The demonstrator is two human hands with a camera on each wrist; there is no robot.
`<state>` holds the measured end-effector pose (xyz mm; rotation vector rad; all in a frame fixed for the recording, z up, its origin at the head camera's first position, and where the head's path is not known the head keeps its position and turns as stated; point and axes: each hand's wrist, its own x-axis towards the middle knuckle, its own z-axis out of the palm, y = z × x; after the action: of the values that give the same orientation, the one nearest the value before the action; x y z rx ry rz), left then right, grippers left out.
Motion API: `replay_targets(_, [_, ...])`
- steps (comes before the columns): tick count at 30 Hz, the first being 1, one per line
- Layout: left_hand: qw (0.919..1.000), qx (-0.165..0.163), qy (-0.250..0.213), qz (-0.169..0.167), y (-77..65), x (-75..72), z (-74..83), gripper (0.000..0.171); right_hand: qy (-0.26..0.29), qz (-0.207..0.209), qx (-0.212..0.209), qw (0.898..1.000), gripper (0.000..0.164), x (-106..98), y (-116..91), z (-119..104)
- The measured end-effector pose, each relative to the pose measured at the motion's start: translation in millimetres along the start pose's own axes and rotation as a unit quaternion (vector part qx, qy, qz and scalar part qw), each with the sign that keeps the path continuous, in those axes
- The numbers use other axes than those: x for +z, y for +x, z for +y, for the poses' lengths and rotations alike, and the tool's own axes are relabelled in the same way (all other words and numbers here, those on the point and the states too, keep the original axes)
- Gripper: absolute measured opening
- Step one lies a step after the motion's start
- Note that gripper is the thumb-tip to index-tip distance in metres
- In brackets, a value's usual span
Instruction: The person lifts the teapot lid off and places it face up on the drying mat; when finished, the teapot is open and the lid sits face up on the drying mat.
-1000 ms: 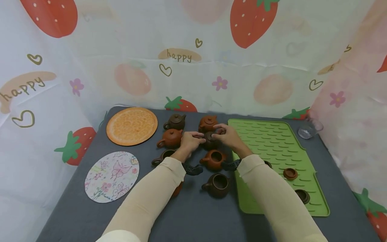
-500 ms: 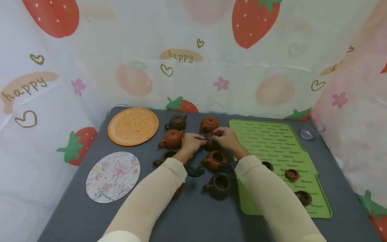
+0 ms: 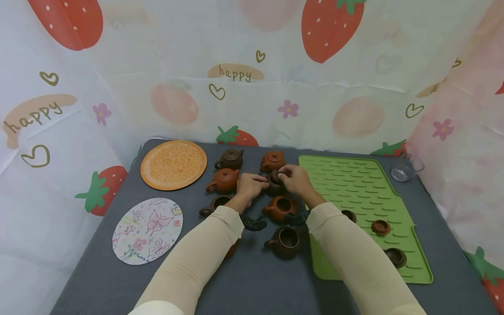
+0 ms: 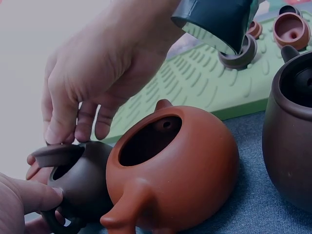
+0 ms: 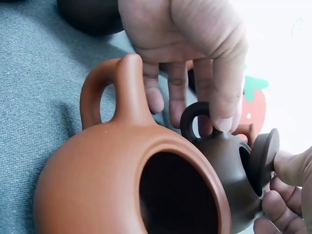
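In the head view a small dark brown teapot [image 3: 276,189] stands between both hands. My left hand [image 3: 250,187] pinches its handle side, thumb and finger close at the loop handle [image 5: 190,117] in the right wrist view. My right hand [image 3: 299,181] pinches a dark round lid [image 5: 266,152] by its top. The lid is tilted over the teapot's opening, part of which shows dark below it. An open reddish-orange teapot [image 4: 180,170] sits just in front, its mouth uncovered. Another open dark teapot [image 3: 286,245] stands nearer me.
Lidded teapots, an orange one [image 3: 272,161] and a dark one [image 3: 230,159], stand behind. A lidded orange teapot [image 3: 224,180] is left. On the green mat [image 3: 342,175] lie several lids, including a brown lid [image 3: 380,227]. Orange round mat [image 3: 173,164], butterfly mat [image 3: 147,232], glass jug [image 3: 403,170].
My right hand has brought the dark lid left, from beside the dark teapot to over its opening, and the lid now tilts there. My left hand stays at the handle.
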<state>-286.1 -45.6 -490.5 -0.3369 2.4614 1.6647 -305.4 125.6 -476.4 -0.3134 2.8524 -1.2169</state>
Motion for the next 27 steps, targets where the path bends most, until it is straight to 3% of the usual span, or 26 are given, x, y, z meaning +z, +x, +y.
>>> replay_targets(8, [1.0,0.002,-0.008,-0.002,-0.7,0.2,0.5,0.008,0.04,0.01,0.018,0.999,0.019,-4.3,-4.1,2.0])
replay_targets(12, [0.9999,0.0,-0.011,0.0,-1.5,0.2,0.3,0.008,0.132,0.001,0.037,0.991,0.02,-5.2,-5.5,4.5])
replay_targets(14, [0.9999,-0.002,-0.011,0.0,-1.4,-0.1,-0.3,0.007,0.206,-0.003,0.053,0.977,0.019,-5.5,-6.0,5.4])
replay_targets(17, [0.9999,-0.004,-0.011,-0.001,-0.4,0.0,-1.0,0.007,0.31,-0.003,0.075,0.948,0.016,-6.5,-6.0,6.7])
replay_targets(21, [0.9999,-0.003,-0.013,-0.004,-0.2,-0.1,-1.1,0.007,0.403,-0.01,0.082,0.911,0.01,-8.3,-4.9,7.7])
replay_targets(27, [0.9999,-0.004,-0.015,-0.005,-0.2,0.2,-0.7,0.007,0.481,-0.052,0.077,0.872,0.04,-13.2,-5.7,9.3])
